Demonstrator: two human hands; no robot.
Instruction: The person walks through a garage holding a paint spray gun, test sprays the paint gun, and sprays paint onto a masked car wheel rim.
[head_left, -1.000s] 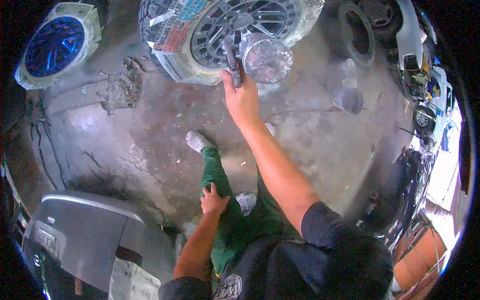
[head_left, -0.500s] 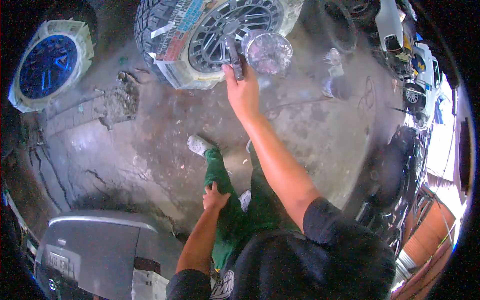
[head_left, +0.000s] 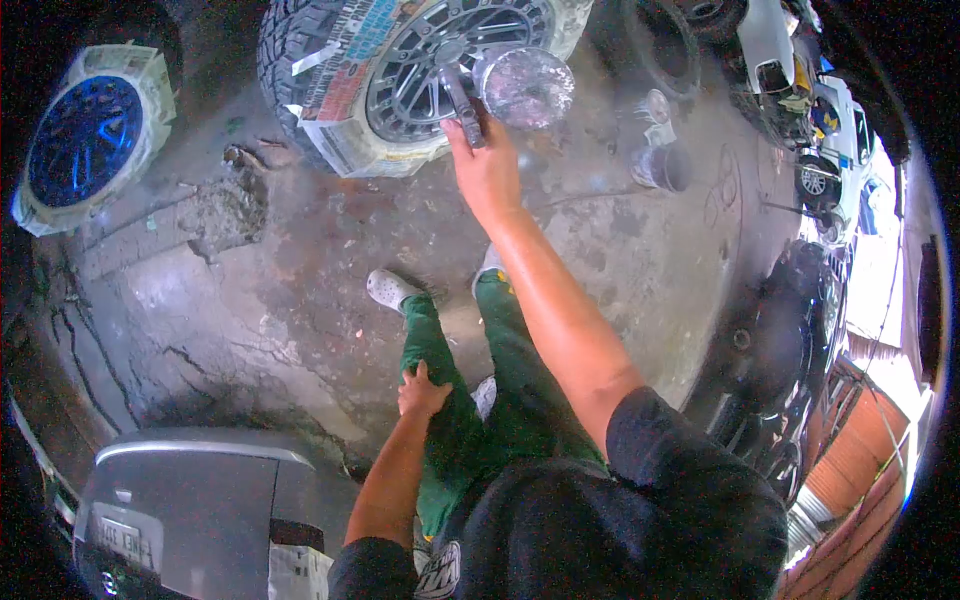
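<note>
My right hand (head_left: 487, 175) is wrapped round the handle of a paint spray gun (head_left: 462, 108), with its round, paint-stained cup (head_left: 525, 88) to the right. Beyond the gun is a grey spoked wheel rim (head_left: 412, 95), with newspaper masking (head_left: 352, 85) around it over a chunky tyre (head_left: 282, 75). The gun overlaps the rim in view, and I cannot tell the gap between them. My left hand (head_left: 424, 390) rests on my left knee with its fingers apart, holding nothing.
Another masked wheel, with a blue rim (head_left: 85, 140), is at the far left. A container (head_left: 662, 167) stands on the stained concrete floor (head_left: 330, 240). Behind me at lower left is a grey vehicle (head_left: 190, 500); a dark glossy car part (head_left: 770, 370) lies right.
The view has shifted slightly, with the wheels now further left. My right hand still grips the spray gun at the wheel. More of my right shoe shows; my left hand stays on the knee.
</note>
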